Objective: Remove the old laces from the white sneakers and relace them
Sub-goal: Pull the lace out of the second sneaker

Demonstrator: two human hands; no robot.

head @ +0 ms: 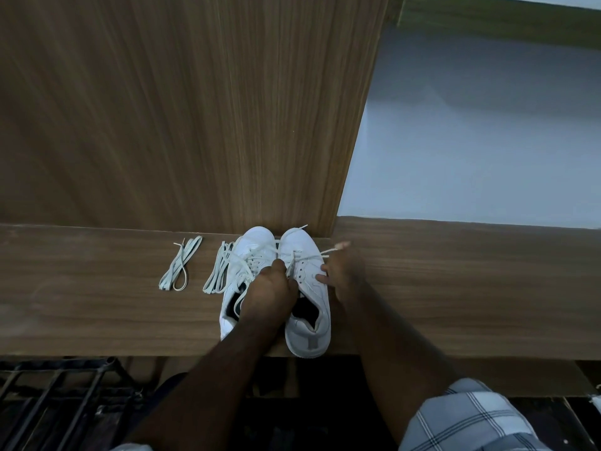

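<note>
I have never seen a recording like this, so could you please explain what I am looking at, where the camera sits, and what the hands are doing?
There is no machine here: a person wears one wide-angle camera on the head, looking down at their own bare arms. Two white sneakers stand side by side on a wooden shelf, toes toward a wood panel. The left hand pinches the lace of the right-side sneaker at its eyelets. The right hand holds that lace's other end, fingers touching the shoe's side. Two loose bundles of laces lie left of the shoes.

Two white sneakers [247, 255] [305, 288], two loose lace bundles [180, 265] [218, 270], two hands [270, 288] [341, 275].
</note>
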